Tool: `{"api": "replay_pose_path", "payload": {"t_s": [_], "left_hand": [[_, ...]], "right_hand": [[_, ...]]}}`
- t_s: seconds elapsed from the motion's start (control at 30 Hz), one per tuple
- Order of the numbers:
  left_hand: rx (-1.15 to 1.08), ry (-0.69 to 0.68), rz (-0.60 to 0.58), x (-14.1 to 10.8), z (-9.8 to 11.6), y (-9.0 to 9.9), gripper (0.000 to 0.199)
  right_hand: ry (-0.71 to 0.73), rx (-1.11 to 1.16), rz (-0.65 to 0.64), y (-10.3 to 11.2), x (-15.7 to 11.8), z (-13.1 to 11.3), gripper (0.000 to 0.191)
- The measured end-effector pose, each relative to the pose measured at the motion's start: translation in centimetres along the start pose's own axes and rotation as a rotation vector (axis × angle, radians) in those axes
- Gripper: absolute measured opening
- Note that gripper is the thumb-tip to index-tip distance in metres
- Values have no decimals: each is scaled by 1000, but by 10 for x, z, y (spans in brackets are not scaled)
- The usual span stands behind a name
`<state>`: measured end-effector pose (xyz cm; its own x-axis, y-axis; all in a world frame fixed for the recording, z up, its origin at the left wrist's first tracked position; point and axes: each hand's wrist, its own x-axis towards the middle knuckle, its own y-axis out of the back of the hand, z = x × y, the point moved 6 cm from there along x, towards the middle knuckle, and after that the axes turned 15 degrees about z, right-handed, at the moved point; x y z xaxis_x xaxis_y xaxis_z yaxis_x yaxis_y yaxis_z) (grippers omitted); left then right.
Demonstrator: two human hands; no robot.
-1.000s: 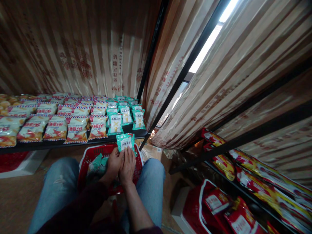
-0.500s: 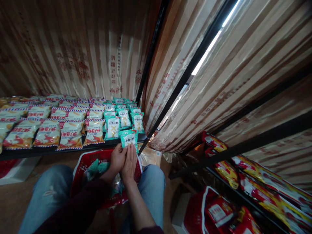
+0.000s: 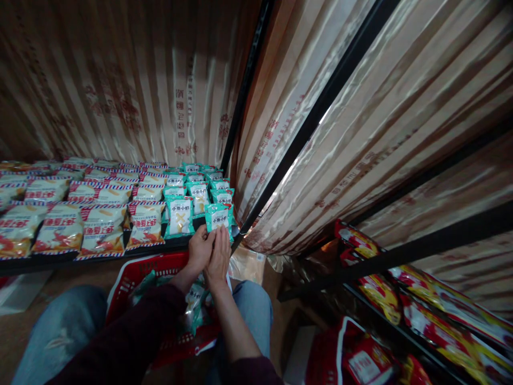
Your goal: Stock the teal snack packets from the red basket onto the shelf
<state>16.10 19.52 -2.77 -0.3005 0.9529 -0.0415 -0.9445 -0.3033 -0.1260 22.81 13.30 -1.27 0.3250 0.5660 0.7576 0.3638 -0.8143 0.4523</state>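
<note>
A teal-and-white snack bag [image 3: 219, 218] stands at the front right of the shelf, its lower part covered by my fingers. My left hand [image 3: 199, 248] pinches the bag at its lower left. Pressed against its front with straight fingers close together, my right hand [image 3: 217, 254] holds it too. Rows of matching teal bags [image 3: 179, 215] stand behind and to the left. Below my forearms, a red basket [image 3: 120, 286] sits between my knees with more teal snack bags [image 3: 195, 302] inside.
Cream snack bags with striped edges [image 3: 102, 230] fill the shelf's left side. A black rack post [image 3: 304, 139] slants close on the right, before beige curtains [image 3: 192, 64]. At lower right are red-and-yellow packs [image 3: 433, 321] on a shelf and another red basket [image 3: 340, 347].
Both hands have moved the snack bag forward and slightly right, from above the shelf edge to in front of the teal rows. The view has shifted a little.
</note>
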Motion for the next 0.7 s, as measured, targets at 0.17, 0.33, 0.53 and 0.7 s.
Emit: {"api": "replay_pose_path", "payload": {"t_s": [0.17,0.33,0.53,0.7], "left_hand": [[39,-57,11,11,7,-14,19],[83,-92,11,19,10,-27,15],[174,-107,-9,23,9,-35,13],[360,-242,31,23,14,-38,13]], "right_hand": [[16,8,22,-7,16,10,56],[4,-12,32,-13,24,21,56],[-47,-23,11,-19,27,32,55],[-66,-25,-4,-22,26,42,55]]}}
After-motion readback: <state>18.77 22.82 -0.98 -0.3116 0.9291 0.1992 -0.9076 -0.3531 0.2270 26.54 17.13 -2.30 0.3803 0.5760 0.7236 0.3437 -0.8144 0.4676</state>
